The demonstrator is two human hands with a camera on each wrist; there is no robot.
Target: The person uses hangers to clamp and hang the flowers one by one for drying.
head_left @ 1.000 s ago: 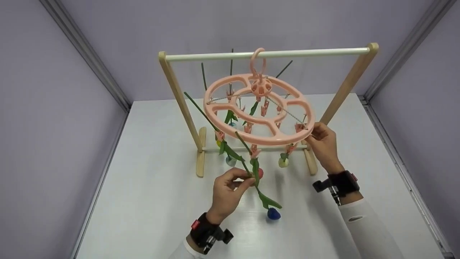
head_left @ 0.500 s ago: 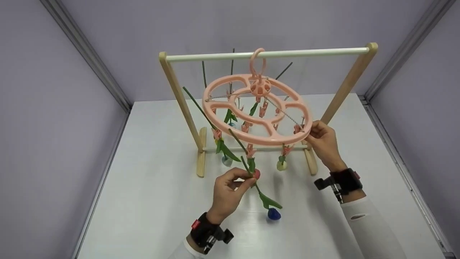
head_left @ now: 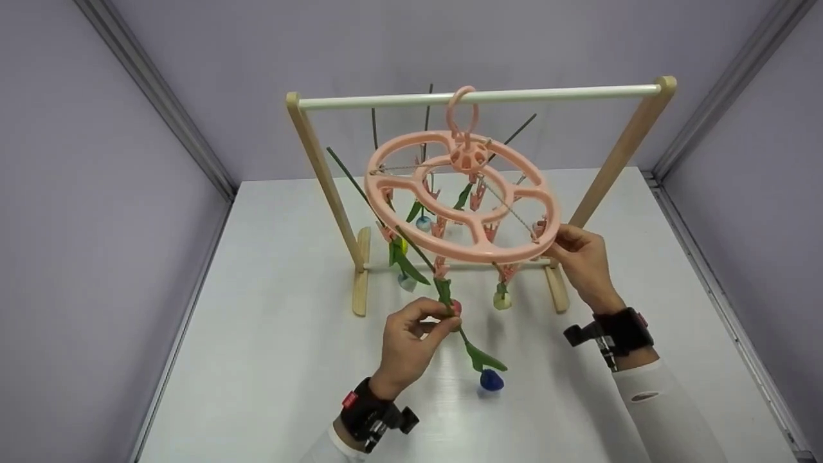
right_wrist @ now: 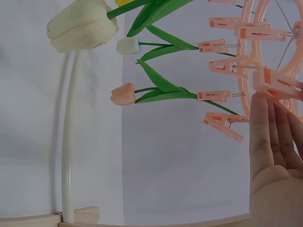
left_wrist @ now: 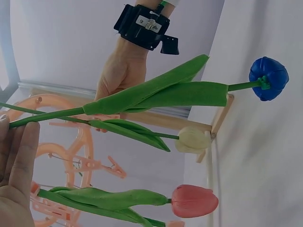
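A pink round clip hanger [head_left: 386,186] hangs by its hook from the white rod [head_left: 546,94] of a wooden rack. Several artificial tulips hang head down from its clips. My left hand [head_left: 443,321] pinches the green stem of a blue tulip [head_left: 490,381] just below the near rim. The stem runs up to a clip there. In the left wrist view the blue tulip [left_wrist: 268,78] sits at the upper right, with my fingers [left_wrist: 16,156] on the stem. My right hand [head_left: 558,241] holds the hanger's right rim. The right wrist view shows that hand [right_wrist: 274,156] against the rim [right_wrist: 246,71].
The rack's wooden posts [head_left: 318,167] and feet stand on a white table between lilac walls. A white tulip [right_wrist: 83,26], a peach one [right_wrist: 123,94] and a red one [left_wrist: 194,201] dangle under the hanger. Long stems stick up behind the ring.
The hanger has turned a little, its near clips and tulips swinging left. My right hand shifted slightly with the rim. My left hand kept its pinch on the stem.
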